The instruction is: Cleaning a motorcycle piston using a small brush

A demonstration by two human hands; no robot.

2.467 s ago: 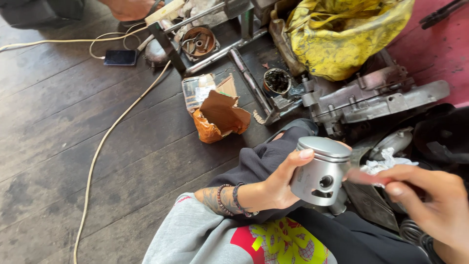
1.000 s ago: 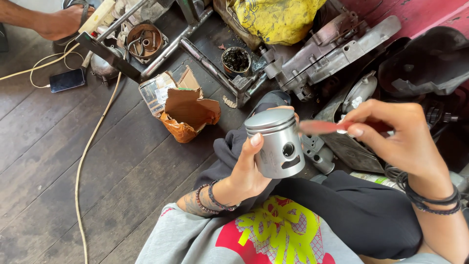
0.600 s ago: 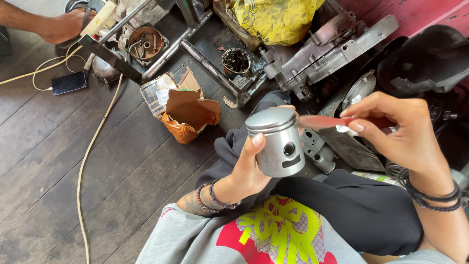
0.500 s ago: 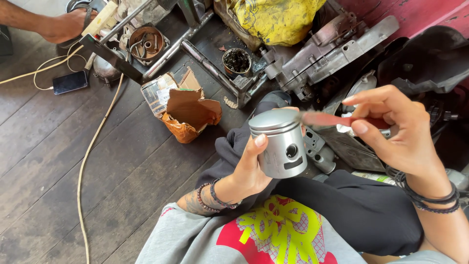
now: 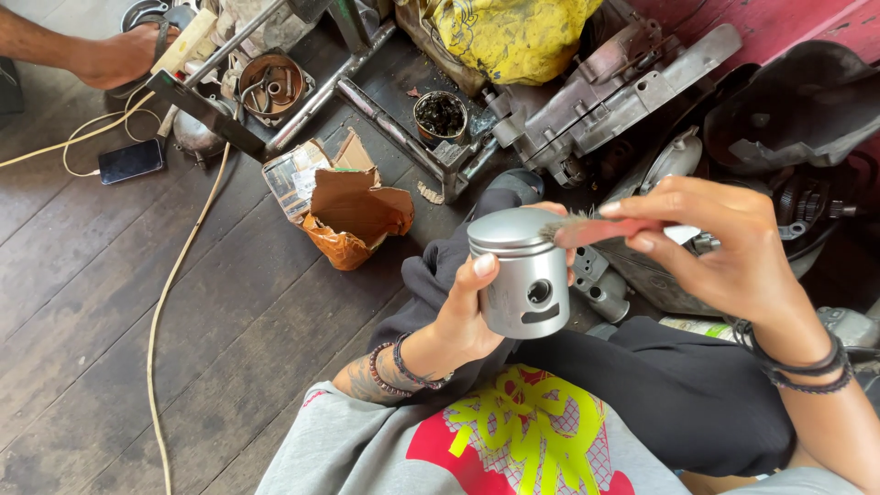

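piston [image 5: 524,275] held upright over the lap, small red-handled brush [image 5: 600,229] at its crown edge.

left hand [image 5: 467,316] wraps the grey metal piston, thumb on the skirt, fingers clenched around the back. right hand [image 5: 724,247] pinches the brush, bristles touching the top rim. judged: cleaning underway; crown looks fairly clean, skirt and pin hole apparently not brushed yet. beyond: torn cardboard box [image 5: 353,211], engine casing [image 5: 623,87], yellow bag [image 5: 513,37], phone [image 5: 131,160] on wooden floor [image 5: 110,321]; another person's hand [image 5: 124,57] top left.

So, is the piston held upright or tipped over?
Upright: the left hand holds the piston crown up, with its pin hole facing sideways.
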